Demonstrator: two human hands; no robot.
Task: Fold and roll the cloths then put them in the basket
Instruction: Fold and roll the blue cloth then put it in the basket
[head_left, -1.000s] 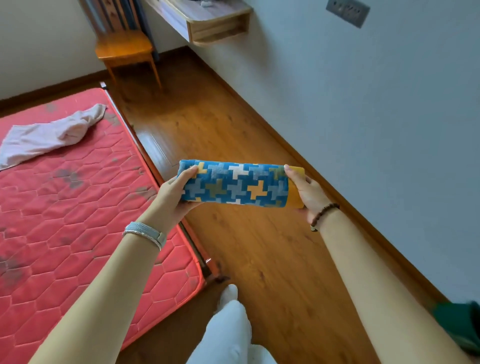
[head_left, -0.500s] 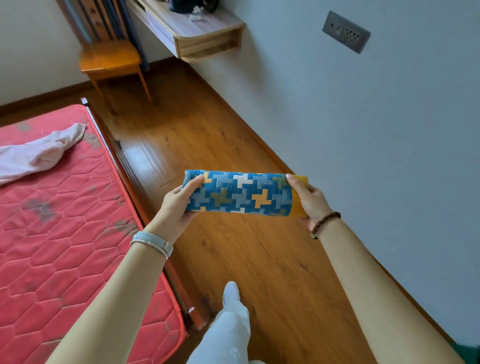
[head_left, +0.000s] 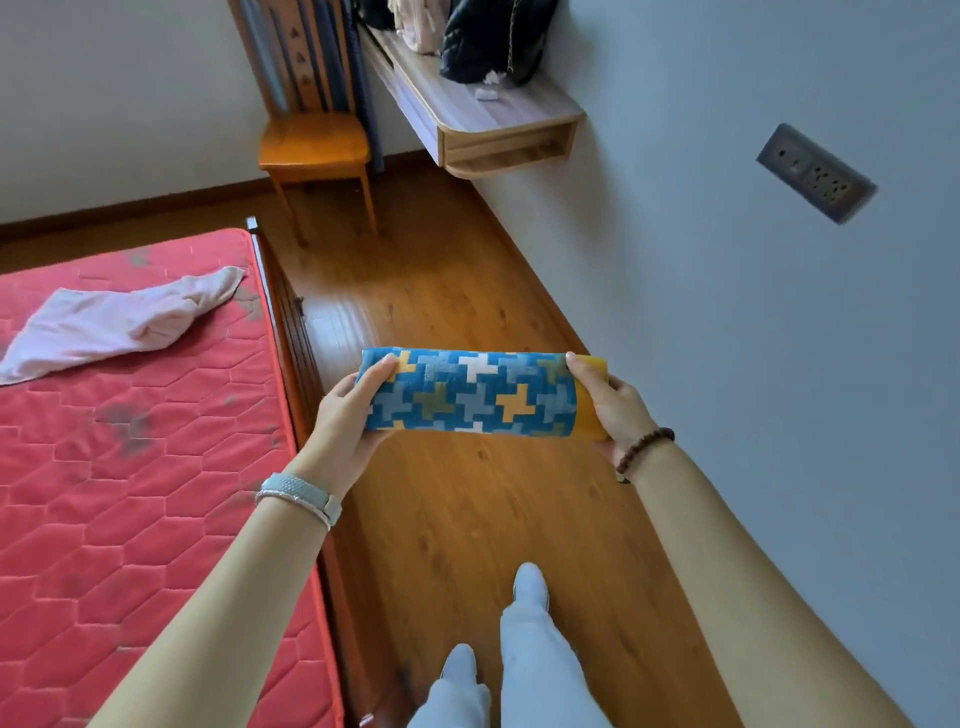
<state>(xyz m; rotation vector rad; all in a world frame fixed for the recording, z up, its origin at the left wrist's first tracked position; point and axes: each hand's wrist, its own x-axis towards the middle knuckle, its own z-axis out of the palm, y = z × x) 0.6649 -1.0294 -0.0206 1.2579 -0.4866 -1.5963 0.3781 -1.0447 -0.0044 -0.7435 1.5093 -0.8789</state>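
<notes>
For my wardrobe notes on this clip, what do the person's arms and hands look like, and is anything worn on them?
No sleeves or gloves are in view. The left hand has a pale silvery woven band around its wrist, wide and flat like a watch strap. The right hand has a bracelet of dark brown round beads around its wrist.
</notes>
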